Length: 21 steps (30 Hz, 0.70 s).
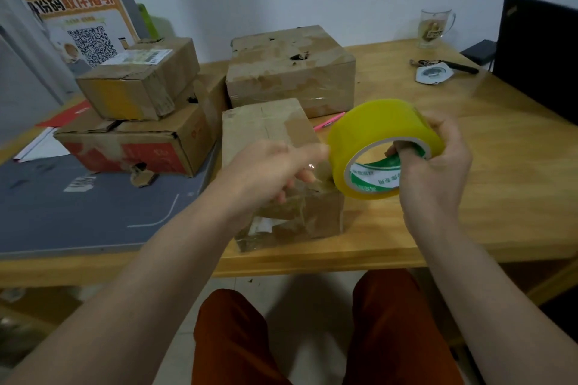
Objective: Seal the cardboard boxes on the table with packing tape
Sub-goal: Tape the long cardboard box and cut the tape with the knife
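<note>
tape roll in right hand (above box)

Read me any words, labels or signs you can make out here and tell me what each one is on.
"取件指引", orange, on the poster behind the boxes; black characters before it are cut off.
QR code on the poster: no words.
Shipping label on the top stacked box: too small.
Green print inside the tape roll: upside down, blurred.
</note>
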Each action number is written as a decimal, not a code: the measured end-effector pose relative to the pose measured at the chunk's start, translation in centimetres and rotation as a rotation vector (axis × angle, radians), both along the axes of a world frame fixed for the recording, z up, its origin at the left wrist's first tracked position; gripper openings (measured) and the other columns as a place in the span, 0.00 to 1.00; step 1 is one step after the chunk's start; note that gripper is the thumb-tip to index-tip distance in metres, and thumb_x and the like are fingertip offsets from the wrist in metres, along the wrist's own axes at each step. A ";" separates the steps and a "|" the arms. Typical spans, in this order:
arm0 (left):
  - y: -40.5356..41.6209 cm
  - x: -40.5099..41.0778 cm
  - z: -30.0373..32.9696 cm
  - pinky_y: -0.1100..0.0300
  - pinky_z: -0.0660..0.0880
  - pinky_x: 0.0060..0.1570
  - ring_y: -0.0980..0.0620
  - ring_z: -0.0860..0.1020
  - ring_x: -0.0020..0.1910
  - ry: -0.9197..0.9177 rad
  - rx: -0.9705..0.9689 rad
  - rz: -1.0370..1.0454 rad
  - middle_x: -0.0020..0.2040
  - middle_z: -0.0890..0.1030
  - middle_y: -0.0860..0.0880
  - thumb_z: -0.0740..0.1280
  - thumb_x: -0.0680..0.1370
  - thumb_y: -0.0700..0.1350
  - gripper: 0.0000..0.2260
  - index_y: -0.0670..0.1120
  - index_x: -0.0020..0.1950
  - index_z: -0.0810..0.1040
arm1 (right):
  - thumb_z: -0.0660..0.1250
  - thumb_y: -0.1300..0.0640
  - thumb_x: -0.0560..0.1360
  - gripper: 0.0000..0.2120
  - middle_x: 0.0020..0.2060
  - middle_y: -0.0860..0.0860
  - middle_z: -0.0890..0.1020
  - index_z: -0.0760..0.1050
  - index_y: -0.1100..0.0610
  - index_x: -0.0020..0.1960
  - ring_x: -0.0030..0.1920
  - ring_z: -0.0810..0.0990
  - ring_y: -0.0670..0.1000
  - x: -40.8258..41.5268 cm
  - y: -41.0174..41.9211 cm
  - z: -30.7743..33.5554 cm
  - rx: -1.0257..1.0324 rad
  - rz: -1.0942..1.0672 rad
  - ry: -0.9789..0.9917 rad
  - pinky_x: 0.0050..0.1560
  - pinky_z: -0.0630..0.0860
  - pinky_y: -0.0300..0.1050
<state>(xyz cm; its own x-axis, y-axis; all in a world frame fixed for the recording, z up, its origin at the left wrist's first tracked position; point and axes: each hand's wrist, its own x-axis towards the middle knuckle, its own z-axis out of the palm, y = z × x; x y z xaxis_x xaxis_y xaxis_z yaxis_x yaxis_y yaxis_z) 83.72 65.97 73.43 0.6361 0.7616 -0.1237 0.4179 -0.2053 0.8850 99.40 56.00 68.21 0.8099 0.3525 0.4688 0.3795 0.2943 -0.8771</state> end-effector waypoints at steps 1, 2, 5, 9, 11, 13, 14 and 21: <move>-0.2 0.3 -0.4 0.66 0.70 0.30 0.59 0.75 0.32 0.061 0.173 0.014 0.31 0.79 0.57 0.70 0.77 0.54 0.10 0.49 0.40 0.80 | 0.64 0.69 0.71 0.18 0.39 0.56 0.79 0.74 0.44 0.45 0.39 0.79 0.53 -0.1 -0.1 -0.1 0.000 -0.012 -0.005 0.40 0.79 0.48; -0.5 0.6 -0.7 0.62 0.71 0.32 0.58 0.76 0.34 0.111 0.336 0.022 0.31 0.78 0.57 0.70 0.78 0.53 0.09 0.52 0.39 0.78 | 0.64 0.69 0.71 0.18 0.40 0.56 0.79 0.73 0.45 0.46 0.40 0.79 0.54 -0.3 -0.3 -0.2 -0.002 -0.024 -0.014 0.40 0.79 0.50; -1.0 1.1 -1.5 0.53 0.76 0.42 0.52 0.78 0.42 0.232 0.636 0.045 0.38 0.78 0.55 0.68 0.79 0.50 0.11 0.56 0.38 0.73 | 0.63 0.71 0.70 0.19 0.39 0.52 0.78 0.72 0.45 0.46 0.41 0.79 0.56 -0.5 -0.6 -0.2 -0.013 -0.048 -0.071 0.39 0.77 0.50; -0.7 1.3 -1.4 0.52 0.74 0.43 0.49 0.77 0.44 0.339 0.711 0.001 0.39 0.79 0.54 0.68 0.79 0.52 0.05 0.55 0.44 0.76 | 0.64 0.73 0.71 0.20 0.40 0.46 0.77 0.71 0.47 0.47 0.40 0.77 0.47 -0.6 -0.9 -0.1 -0.037 -0.066 -0.155 0.37 0.74 0.38; -0.8 1.3 -1.3 0.54 0.69 0.39 0.50 0.76 0.43 0.383 0.710 -0.011 0.36 0.75 0.55 0.69 0.79 0.53 0.05 0.55 0.45 0.76 | 0.63 0.73 0.71 0.17 0.39 0.44 0.75 0.71 0.51 0.49 0.38 0.75 0.42 -0.6 -0.9 -0.1 -0.048 -0.065 -0.197 0.36 0.70 0.32; -0.8 1.2 -1.4 0.55 0.64 0.36 0.50 0.75 0.43 0.415 0.731 0.003 0.37 0.74 0.56 0.70 0.77 0.54 0.06 0.55 0.45 0.75 | 0.63 0.73 0.70 0.17 0.38 0.44 0.74 0.70 0.53 0.50 0.38 0.73 0.40 -0.7 -0.9 0.1 -0.068 -0.073 -0.248 0.37 0.67 0.29; -0.7 1.2 -1.6 0.55 0.64 0.36 0.50 0.75 0.44 0.418 0.738 0.011 0.39 0.75 0.55 0.71 0.77 0.54 0.07 0.54 0.47 0.75 | 0.62 0.72 0.69 0.17 0.38 0.43 0.73 0.70 0.53 0.50 0.38 0.72 0.40 -0.9 -0.9 0.2 -0.080 -0.075 -0.271 0.37 0.66 0.29; 0.3 -0.3 -2.6 0.55 0.73 0.48 0.48 0.74 0.57 0.243 0.810 0.174 0.66 0.68 0.47 0.70 0.76 0.41 0.32 0.47 0.76 0.59 | 0.62 0.72 0.69 0.17 0.38 0.42 0.72 0.70 0.54 0.51 0.38 0.72 0.38 -0.8 -0.9 0.6 -0.123 -0.073 -0.289 0.37 0.65 0.28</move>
